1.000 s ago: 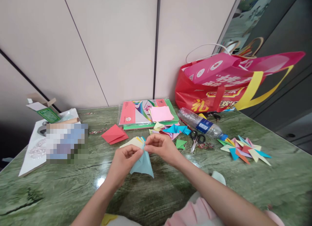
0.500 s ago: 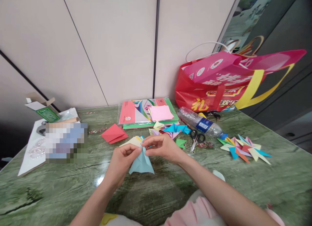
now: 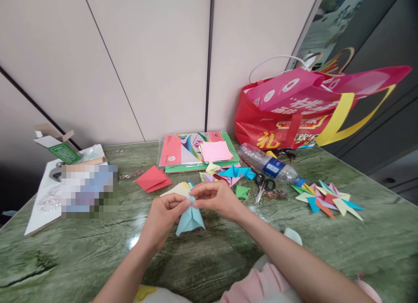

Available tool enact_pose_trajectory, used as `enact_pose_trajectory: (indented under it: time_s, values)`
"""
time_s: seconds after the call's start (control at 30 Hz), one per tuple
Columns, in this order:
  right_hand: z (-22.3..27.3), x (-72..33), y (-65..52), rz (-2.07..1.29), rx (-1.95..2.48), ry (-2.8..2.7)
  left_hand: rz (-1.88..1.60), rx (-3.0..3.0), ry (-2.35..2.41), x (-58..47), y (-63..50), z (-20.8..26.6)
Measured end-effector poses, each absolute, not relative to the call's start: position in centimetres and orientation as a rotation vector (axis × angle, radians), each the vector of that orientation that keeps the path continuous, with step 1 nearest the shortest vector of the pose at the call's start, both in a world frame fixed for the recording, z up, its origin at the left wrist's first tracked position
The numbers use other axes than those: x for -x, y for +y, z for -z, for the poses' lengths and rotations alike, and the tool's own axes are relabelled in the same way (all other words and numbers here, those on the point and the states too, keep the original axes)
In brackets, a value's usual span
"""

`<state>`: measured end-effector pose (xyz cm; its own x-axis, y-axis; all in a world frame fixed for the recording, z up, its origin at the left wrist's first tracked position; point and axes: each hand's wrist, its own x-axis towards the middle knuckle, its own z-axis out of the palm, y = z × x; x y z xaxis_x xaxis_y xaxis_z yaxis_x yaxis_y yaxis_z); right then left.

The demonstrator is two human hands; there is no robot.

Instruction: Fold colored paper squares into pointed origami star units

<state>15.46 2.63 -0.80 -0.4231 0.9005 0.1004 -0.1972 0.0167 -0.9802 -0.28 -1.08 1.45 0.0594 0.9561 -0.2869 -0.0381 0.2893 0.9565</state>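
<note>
Blue sheet (image 3: 190,221): one, part-folded, held at the lower centre of the frame. Its upper end is gripped and its lower part hangs free towards the viewer; whether the lower edge touches the table (image 3: 98,250) cannot be told. Change noted: the lower part, shown broader and flatter half a second ago, is now drawn in at the sides, with a middle crease and a peaked fold displayed. By judgement, the folds are being shaped in the air, and the piece is unfinished.

Left hand (image 3: 166,212): placed at the sheet's left; upper edge pinched between thumb and bent forefinger.

Right hand (image 3: 218,199): placed at the sheet's right; the same end pinched between thumb and fingertips, close beside the left thumb. Both hands are barely shifted.

Loose sheets (image 3: 176,189): cream and yellow, partly hidden behind the hands.

Red piece (image 3: 153,179): folded, laid left of centre.

Scissors (image 3: 262,190): laid right of centre, below the bottle (image 3: 272,167).

Green piece (image 3: 242,192): folded, set left of the scissors.

Paper star (image 3: 326,199): many-coloured, set at the right of the frame; no change is seen.
</note>
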Motion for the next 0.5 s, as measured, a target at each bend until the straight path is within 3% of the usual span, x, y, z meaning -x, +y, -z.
enact_pose_trajectory:
  time_s: [0.5]
  values:
    - [0.94,-15.49,2.67,-1.459,0.797,-1.54,-0.943,-0.931,1.257,0.21,-0.96,-1.33]
